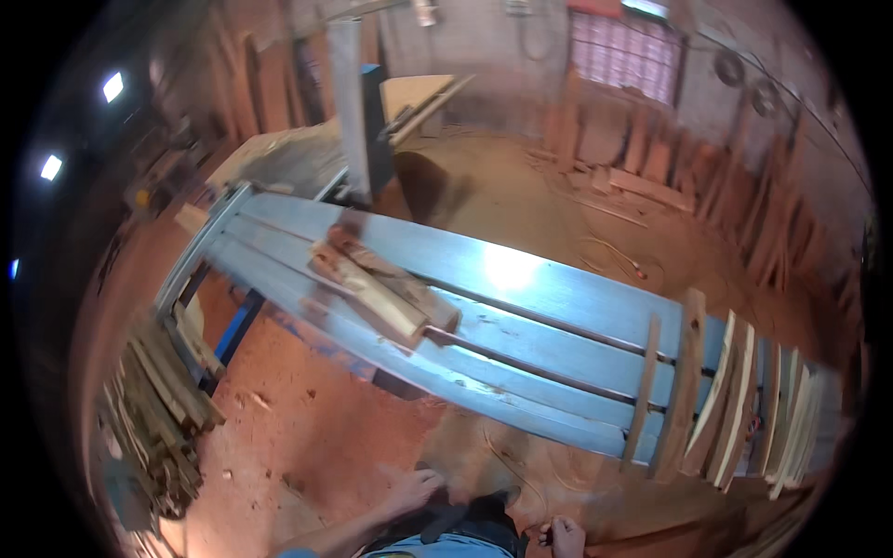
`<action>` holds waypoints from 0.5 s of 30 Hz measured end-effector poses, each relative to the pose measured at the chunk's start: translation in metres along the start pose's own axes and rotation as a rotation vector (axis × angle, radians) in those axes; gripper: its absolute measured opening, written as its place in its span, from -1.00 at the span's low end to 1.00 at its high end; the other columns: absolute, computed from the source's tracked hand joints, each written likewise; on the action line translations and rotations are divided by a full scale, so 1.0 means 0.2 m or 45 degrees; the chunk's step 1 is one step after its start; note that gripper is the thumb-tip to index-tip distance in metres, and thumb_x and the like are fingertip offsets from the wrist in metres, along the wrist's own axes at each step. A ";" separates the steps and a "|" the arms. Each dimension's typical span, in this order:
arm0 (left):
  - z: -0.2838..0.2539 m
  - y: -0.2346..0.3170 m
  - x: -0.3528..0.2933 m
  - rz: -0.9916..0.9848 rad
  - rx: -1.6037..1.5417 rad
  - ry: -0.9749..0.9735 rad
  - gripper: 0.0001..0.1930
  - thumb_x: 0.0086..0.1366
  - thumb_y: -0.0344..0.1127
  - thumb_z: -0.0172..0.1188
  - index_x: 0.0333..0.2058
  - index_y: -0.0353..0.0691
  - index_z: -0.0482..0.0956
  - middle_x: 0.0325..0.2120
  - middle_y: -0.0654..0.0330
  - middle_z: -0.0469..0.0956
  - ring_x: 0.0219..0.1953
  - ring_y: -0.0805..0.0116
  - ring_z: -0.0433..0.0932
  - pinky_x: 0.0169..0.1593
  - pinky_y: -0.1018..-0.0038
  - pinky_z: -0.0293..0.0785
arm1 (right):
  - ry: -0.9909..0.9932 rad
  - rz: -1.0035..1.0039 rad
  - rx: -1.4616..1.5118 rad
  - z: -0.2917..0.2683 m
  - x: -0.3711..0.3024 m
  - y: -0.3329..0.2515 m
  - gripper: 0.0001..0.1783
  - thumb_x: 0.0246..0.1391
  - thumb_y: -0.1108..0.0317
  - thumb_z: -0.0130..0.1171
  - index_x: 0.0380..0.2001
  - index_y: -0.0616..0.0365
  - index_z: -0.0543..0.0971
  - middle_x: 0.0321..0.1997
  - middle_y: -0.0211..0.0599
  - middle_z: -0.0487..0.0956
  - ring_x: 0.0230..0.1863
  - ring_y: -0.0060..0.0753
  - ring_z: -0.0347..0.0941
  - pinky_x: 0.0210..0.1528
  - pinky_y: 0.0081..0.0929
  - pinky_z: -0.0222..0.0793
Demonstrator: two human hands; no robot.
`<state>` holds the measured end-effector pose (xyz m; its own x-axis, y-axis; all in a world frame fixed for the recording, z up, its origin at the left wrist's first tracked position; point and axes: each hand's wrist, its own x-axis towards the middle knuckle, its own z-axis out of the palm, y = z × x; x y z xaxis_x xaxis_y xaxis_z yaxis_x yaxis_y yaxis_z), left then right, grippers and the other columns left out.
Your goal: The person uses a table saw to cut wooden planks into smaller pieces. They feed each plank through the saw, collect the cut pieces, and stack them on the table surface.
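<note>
Hanging low, the bare left hand (416, 488) and bare right hand (565, 538) are nearest; I cannot tell if they grasp anything. Beyond, brown wooden strips (739, 400) cross the right end of the grooved blue-grey metal tabletop (549, 344); farther, thick wooden blocks (377, 302) lie on it.

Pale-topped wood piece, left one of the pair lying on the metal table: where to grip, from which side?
Probably the near end of the pale-topped piece, coming from the near left: that end angles nearer, that long side looks open, and the darker piece crowds its right.
</note>
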<state>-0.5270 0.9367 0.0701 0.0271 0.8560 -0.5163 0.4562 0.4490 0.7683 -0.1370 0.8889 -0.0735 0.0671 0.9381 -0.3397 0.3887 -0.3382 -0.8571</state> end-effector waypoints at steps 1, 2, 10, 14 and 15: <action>-0.06 0.08 -0.03 -0.015 -0.095 -0.037 -0.69 0.44 -0.20 0.06 -0.21 -0.34 0.65 -0.40 0.18 0.61 -0.36 0.42 0.57 -0.21 0.43 0.50 | -0.074 0.031 0.088 0.01 0.05 -0.18 -0.65 0.28 0.24 0.10 -0.01 0.29 0.52 -0.23 -0.13 0.63 -0.24 -0.19 0.54 -0.21 -0.27 0.48; -0.12 0.14 -0.06 -0.045 -0.273 -0.062 -0.71 0.42 -0.21 0.05 -0.24 -0.33 0.62 -0.37 0.13 0.60 -0.31 0.33 0.58 -0.18 0.39 0.49 | -0.149 0.069 0.173 0.03 0.08 -0.50 -0.75 0.31 0.31 0.06 -0.12 0.29 0.54 -0.31 -0.16 0.63 -0.38 -0.35 0.52 -0.32 -0.40 0.48; -0.93 0.80 -0.70 1.830 -0.267 0.267 -0.80 0.26 -0.34 0.26 -0.17 -0.26 0.66 -0.24 0.05 0.62 -0.23 0.05 0.62 -0.14 0.29 0.55 | -0.341 -0.278 -0.047 0.49 0.33 -1.55 -0.79 0.23 0.43 0.16 -0.15 0.37 0.58 -0.36 -0.21 0.64 -0.36 -0.49 0.58 -0.30 -0.51 0.51; -1.15 0.51 -0.87 1.983 -0.236 0.477 -0.75 0.29 -0.18 0.27 -0.21 -0.26 0.64 -0.19 -0.02 0.62 -0.29 0.05 0.61 -0.30 0.24 0.55 | -0.382 -0.677 -0.380 0.86 0.38 -1.67 -0.69 0.14 0.42 0.28 -0.09 0.35 0.56 -0.34 -0.11 0.63 -0.32 -0.28 0.60 -0.24 -0.42 0.52; -1.21 0.45 -0.90 1.915 -0.254 0.481 -0.73 0.27 -0.15 0.27 -0.22 -0.24 0.63 -0.19 -0.01 0.62 -0.28 0.08 0.61 -0.29 0.25 0.55 | -0.378 -0.794 -0.452 0.95 0.40 -1.69 -0.64 0.11 0.41 0.32 -0.05 0.34 0.55 -0.32 -0.07 0.63 -0.30 -0.21 0.60 -0.21 -0.39 0.52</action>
<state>-0.7062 0.8845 0.3238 0.1022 0.5316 0.8408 0.0946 -0.8466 0.5238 -0.4372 1.0647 0.1157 -0.4905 0.8709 0.0318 0.5484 0.3368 -0.7654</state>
